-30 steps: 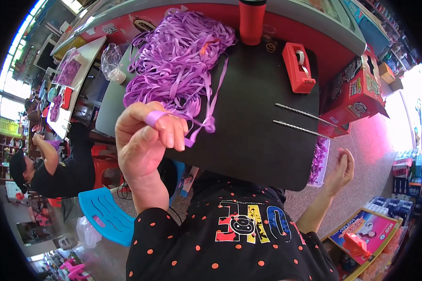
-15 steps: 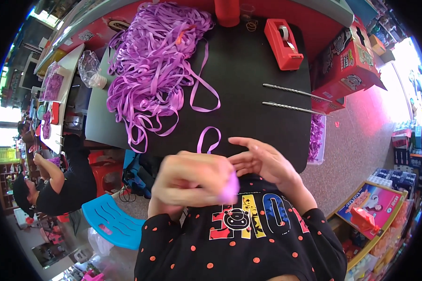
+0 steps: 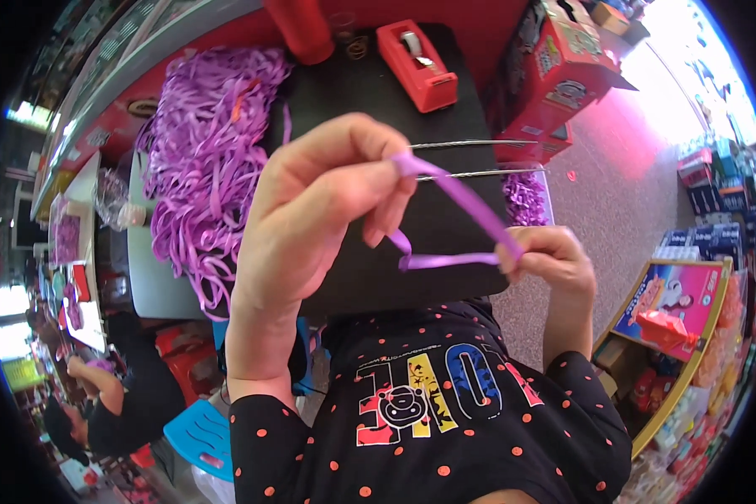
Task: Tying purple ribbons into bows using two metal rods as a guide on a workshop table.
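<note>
A length of purple ribbon [image 3: 472,204] runs taut and slanting between my two hands above the dark table. My left hand [image 3: 328,189], raised high over the table, pinches its upper end between thumb and fingertips. Lower and to the right, my right hand [image 3: 553,259] is closed on the ribbon near the table's front right corner. From there a loose part goes back leftward and curls below my left fingers. A large tangled heap of purple ribbon [image 3: 206,160] lies on the table's left side, partly behind my left hand.
A red tape dispenser [image 3: 417,67] and a red cylinder [image 3: 301,32] stand at the table's far side. Two twisted metal rods [image 3: 479,174] stick out past its right edge, over a bin of purple ribbon pieces [image 3: 525,200]. A person [image 3: 118,403] sits at the left.
My left hand has risen and moved forward, drawing the ribbon up. My right hand has shifted right and gone from spread fingers to a pinch on the ribbon. The view has turned rightward.
</note>
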Motion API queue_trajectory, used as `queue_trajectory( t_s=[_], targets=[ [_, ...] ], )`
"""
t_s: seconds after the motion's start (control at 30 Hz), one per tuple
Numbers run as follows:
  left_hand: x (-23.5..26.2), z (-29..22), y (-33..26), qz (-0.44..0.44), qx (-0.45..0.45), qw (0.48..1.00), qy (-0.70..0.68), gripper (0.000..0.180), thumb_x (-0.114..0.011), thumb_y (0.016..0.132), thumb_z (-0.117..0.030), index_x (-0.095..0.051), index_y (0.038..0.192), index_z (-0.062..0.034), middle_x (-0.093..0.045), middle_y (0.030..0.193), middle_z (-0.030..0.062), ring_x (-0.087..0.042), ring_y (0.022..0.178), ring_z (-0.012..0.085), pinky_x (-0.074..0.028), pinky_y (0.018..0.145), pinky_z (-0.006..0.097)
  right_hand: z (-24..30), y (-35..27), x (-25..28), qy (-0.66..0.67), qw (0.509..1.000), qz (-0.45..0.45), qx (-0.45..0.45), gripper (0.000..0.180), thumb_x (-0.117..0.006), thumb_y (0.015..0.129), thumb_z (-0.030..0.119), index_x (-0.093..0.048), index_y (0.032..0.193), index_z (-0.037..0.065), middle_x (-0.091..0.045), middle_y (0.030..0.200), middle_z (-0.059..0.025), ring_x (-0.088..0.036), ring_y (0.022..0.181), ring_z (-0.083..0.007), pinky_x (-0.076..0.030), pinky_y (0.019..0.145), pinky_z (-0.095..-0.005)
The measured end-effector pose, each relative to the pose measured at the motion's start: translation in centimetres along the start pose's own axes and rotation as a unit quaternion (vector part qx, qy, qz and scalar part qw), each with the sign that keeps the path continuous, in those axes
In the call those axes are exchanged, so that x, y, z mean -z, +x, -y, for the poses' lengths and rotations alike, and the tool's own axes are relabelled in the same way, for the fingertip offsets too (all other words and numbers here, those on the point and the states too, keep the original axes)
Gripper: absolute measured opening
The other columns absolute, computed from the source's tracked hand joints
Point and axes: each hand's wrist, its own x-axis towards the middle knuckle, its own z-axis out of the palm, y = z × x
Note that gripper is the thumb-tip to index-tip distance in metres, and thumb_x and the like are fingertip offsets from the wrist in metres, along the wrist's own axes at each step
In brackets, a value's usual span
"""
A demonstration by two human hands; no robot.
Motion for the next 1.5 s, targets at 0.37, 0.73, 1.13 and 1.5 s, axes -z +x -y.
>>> queue_trajectory(
  t_s=[0.37, 0.73, 1.13, 1.5],
  targets=[
    [-7.8, 10.7, 18.1, 0.15, 0.043, 0.968, 0.199, 0.024, -0.053, 0.088, -0.012, -0.059, 0.105, 0.0034, -0.061, 0.081, 0.0075, -0.058, 0.074, 0.0154, -0.046, 0.074, 0.027, 2.1, -11.5, 9.1, 0.078, 0.923, -0.245, 0.285, 0.021, -0.051, 0.096, 0.02, -0.055, 0.083, 0.004, -0.051, 0.062, -0.0037, -0.048, 0.057, -0.0175, -0.044, 0.065, -0.0377],
    [-13.0, 20.9, 17.0, 0.263, -0.034, 0.945, 0.189, 0.027, -0.051, 0.095, -0.008, -0.056, 0.12, -0.0009, -0.061, 0.11, 0.0114, -0.059, 0.101, 0.0179, -0.046, 0.09, 0.03, 0.4, -4.4, 14.1, -0.08, 0.953, -0.291, -0.026, 0.019, -0.054, 0.095, 0.017, -0.062, 0.091, 0.001, -0.058, 0.072, 0.0, -0.054, 0.064, -0.0074, -0.043, 0.059, -0.0215],
    [-10.6, 20.9, 19.1, 0.319, -0.188, 0.816, 0.443, 0.014, -0.06, 0.088, -0.014, -0.068, 0.091, -0.0033, -0.061, 0.087, 0.0091, -0.054, 0.091, 0.0267, -0.041, 0.086, 0.036, -2.5, -4.9, 15.2, -0.114, 0.944, -0.308, -0.028, 0.026, -0.06, 0.093, 0.019, -0.065, 0.103, -0.003, -0.065, 0.087, -0.0016, -0.059, 0.081, -0.0079, -0.048, 0.075, -0.0235],
    [-5.3, 19.3, 21.5, 0.305, -0.101, 0.741, 0.59, 0.022, -0.053, 0.092, -0.022, -0.064, 0.096, -0.0036, -0.056, 0.111, 0.0107, -0.045, 0.114, 0.0305, -0.034, 0.099, 0.039, -8.9, 1.2, 15.7, 0.009, 0.958, -0.288, -0.009, 0.021, -0.062, 0.092, 0.021, -0.066, 0.1, 0.001, -0.061, 0.08, 0.0024, -0.054, 0.071, -0.0046, -0.045, 0.065, -0.0199]
  ],
)
